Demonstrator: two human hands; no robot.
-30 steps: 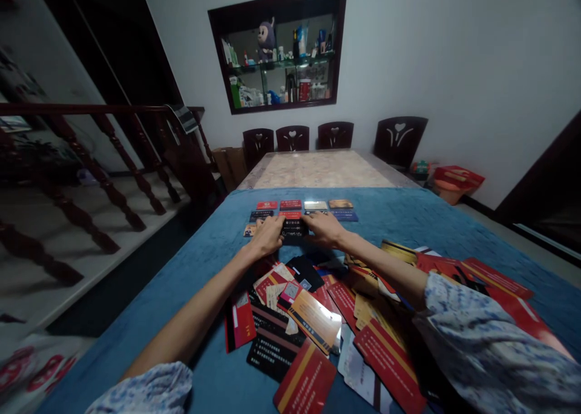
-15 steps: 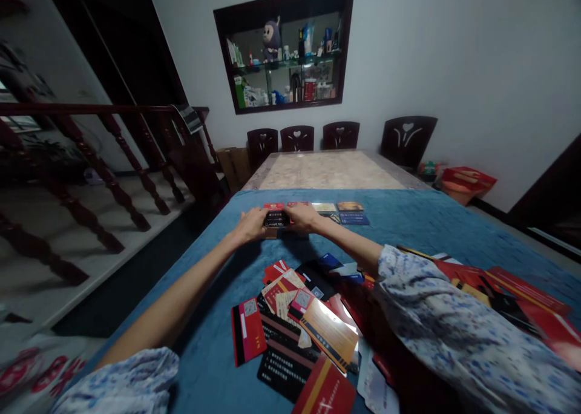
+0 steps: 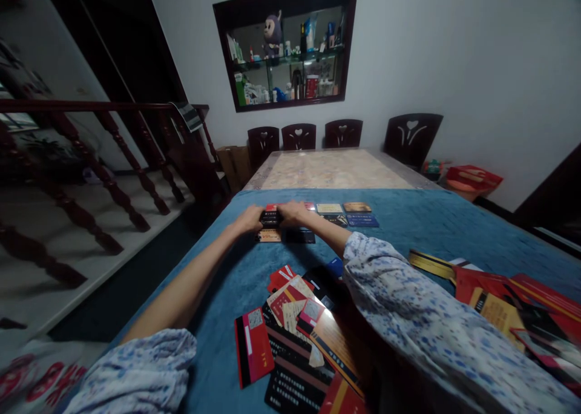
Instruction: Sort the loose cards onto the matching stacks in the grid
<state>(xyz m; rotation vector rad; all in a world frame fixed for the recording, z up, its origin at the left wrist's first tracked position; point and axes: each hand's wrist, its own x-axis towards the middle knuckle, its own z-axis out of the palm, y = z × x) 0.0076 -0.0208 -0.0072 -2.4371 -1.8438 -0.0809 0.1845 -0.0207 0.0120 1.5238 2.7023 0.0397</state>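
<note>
Fingers of both hands meet on one dark card (image 3: 271,218) at the far end of the blue cloth (image 3: 408,220): the left hand (image 3: 249,218) pinches its left edge and the right hand (image 3: 293,213) its right edge, so both are closed on it rather than slack. The card sits at the left end of a neat grid of cards (image 3: 345,214), just beyond an orange card (image 3: 269,236) and a dark blue card (image 3: 299,236) lying flat. It looks thin, light and stiff, probably plastic with a slick face, so it would likely slide on its neighbours yet drag on the fuzzy cloth; the short edges seem the surest hold, since a flat face gives nothing to pinch. Nearer than the grid, a loose heap of cards (image 3: 295,323) spreads under the right sleeve (image 3: 408,317). Beyond the cloth the bare worktop (image 3: 331,169) runs to four chairs (image 3: 344,133).
</note>
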